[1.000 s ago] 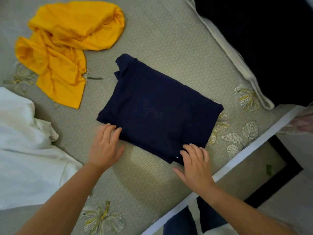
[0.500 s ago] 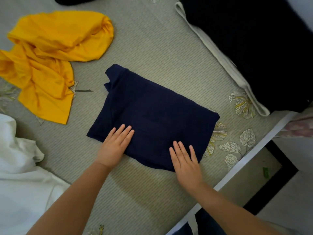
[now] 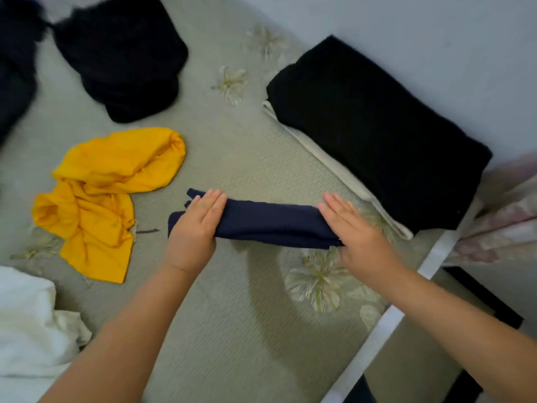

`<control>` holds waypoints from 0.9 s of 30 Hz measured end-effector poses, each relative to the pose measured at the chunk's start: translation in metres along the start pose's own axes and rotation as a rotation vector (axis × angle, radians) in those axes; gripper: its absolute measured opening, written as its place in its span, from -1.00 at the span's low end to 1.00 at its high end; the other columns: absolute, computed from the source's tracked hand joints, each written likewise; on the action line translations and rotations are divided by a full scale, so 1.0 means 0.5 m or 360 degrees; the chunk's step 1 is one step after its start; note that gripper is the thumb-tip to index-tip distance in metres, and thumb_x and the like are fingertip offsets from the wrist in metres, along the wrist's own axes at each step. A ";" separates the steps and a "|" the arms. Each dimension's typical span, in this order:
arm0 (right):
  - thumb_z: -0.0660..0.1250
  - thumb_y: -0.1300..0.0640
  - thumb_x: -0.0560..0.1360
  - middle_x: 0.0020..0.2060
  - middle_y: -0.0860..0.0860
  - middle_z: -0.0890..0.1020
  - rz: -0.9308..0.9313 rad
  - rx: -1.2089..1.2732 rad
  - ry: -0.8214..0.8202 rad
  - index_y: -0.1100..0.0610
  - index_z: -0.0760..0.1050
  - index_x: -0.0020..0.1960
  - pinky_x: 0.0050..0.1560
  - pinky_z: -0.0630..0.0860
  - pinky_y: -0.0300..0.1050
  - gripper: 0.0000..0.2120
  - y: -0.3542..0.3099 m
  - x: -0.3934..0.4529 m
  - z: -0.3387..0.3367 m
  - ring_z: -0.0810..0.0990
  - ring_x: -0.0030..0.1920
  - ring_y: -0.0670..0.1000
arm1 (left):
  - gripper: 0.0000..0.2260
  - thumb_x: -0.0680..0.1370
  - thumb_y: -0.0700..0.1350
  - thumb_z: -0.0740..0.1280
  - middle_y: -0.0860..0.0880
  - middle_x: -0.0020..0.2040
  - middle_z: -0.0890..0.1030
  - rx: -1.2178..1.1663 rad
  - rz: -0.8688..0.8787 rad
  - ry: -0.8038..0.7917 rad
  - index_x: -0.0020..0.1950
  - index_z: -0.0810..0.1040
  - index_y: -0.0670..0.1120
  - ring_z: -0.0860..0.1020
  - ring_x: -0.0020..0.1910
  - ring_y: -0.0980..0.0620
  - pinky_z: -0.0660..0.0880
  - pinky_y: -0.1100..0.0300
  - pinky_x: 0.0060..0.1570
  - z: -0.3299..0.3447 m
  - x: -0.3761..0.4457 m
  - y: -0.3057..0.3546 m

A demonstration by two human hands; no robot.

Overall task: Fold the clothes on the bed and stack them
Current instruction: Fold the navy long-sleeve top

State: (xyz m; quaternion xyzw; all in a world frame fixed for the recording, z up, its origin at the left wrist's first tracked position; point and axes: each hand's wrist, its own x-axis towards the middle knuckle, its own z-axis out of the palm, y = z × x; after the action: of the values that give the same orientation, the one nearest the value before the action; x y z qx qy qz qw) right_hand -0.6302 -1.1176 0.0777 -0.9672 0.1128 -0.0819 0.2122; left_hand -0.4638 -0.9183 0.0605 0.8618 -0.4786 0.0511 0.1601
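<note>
A folded navy garment [image 3: 270, 222] hangs a little above the grey-green bed sheet [image 3: 232, 330], seen almost edge-on, with a shadow below it. My left hand [image 3: 194, 231] holds its left end and my right hand [image 3: 357, 234] its right end, fingers flat on top and thumbs hidden underneath. To the right, by the wall, lies a stack: a folded black garment [image 3: 377, 135] on top of a folded cream one [image 3: 328, 161]. The navy garment's right end is close to the stack's near edge.
A crumpled yellow garment [image 3: 101, 193] lies left of my hands. A white garment [image 3: 26, 324] sits at the lower left and loose black clothes [image 3: 122, 56] at the top left. The bed's white edge [image 3: 377, 335] runs along the lower right.
My hands went from lying flat on the near edge of the navy garment to holding its two ends. The garment has risen off the bed and moved towards the stack.
</note>
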 end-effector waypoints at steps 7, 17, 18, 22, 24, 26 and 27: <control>0.11 0.61 0.37 0.39 0.24 0.24 0.0414 0.0154 0.0291 0.38 0.22 0.36 0.37 -0.03 -0.31 -0.43 0.152 0.149 -0.227 0.15 0.42 0.08 | -0.52 0.29 -0.58 0.15 -0.44 0.21 0.43 -0.0219 0.0003 0.0142 0.21 0.42 -0.44 0.42 0.19 -0.43 0.30 -0.15 0.22 -0.035 0.379 0.111; 0.21 0.57 0.19 0.15 0.37 0.50 0.0133 -0.0409 0.0676 0.44 0.47 0.16 0.23 0.26 0.28 -0.48 0.357 0.190 -0.254 0.43 0.17 0.45 | -0.51 0.33 -0.50 0.25 -0.32 0.24 0.48 0.0037 0.0389 0.0204 0.25 0.47 -0.28 0.39 0.25 -0.39 0.26 -0.22 0.26 0.086 0.658 0.194; 0.25 0.54 0.24 0.22 0.35 0.46 0.0197 -0.0435 0.0457 0.40 0.43 0.23 0.25 0.22 0.29 -0.46 0.371 0.181 -0.210 0.39 0.24 0.42 | -0.47 0.40 -0.45 0.24 -0.25 0.36 0.38 0.0056 0.0214 -0.0037 0.36 0.37 -0.20 0.26 0.38 -0.30 0.15 -0.13 0.36 0.124 0.644 0.188; 0.10 0.11 0.58 0.50 0.06 -0.15 0.0580 -0.0375 -0.0525 0.01 -0.13 0.50 0.43 -0.21 0.14 -0.41 0.446 0.109 -0.032 -0.20 0.49 0.10 | -0.29 0.50 -0.27 0.20 -0.02 0.53 -0.10 0.0296 0.0051 -0.1029 0.50 -0.12 0.07 -0.16 0.49 -0.07 -0.11 -0.03 0.43 0.282 0.541 0.186; 0.06 0.00 0.59 0.50 0.02 -0.22 0.0647 -0.0345 -0.0601 -0.05 -0.21 0.49 0.43 -0.25 0.13 -0.40 0.475 0.082 0.016 -0.26 0.48 0.07 | -0.31 0.54 -0.20 0.18 -0.03 0.52 -0.19 0.0256 0.0059 -0.1169 0.49 -0.20 0.07 -0.20 0.49 -0.05 -0.11 -0.01 0.43 0.335 0.496 0.201; 0.06 -0.03 0.58 0.50 0.03 -0.19 0.0638 -0.0355 -0.0523 -0.04 -0.19 0.50 0.43 -0.24 0.14 -0.40 0.489 0.071 0.037 -0.23 0.49 0.09 | -0.38 0.59 -0.11 0.13 -0.05 0.52 -0.21 0.0210 0.0023 -0.1112 0.49 -0.21 0.05 -0.19 0.49 -0.05 -0.11 0.01 0.43 0.366 0.474 0.204; 0.08 -0.03 0.58 0.50 0.05 -0.14 0.0618 -0.0368 -0.0506 -0.02 -0.15 0.50 0.43 -0.23 0.15 -0.40 0.488 0.069 0.041 -0.19 0.49 0.11 | -0.40 0.60 -0.09 0.11 -0.05 0.52 -0.21 0.0206 0.0010 -0.1065 0.49 -0.21 0.05 -0.19 0.49 -0.05 -0.12 0.02 0.43 0.375 0.468 0.202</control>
State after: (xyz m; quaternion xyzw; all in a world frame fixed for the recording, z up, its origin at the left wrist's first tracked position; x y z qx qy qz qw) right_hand -0.6376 -1.3342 -0.0417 -0.9460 0.2702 0.1265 0.1270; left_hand -0.4354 -1.2179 -0.0370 0.8376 -0.5031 -0.2036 -0.0611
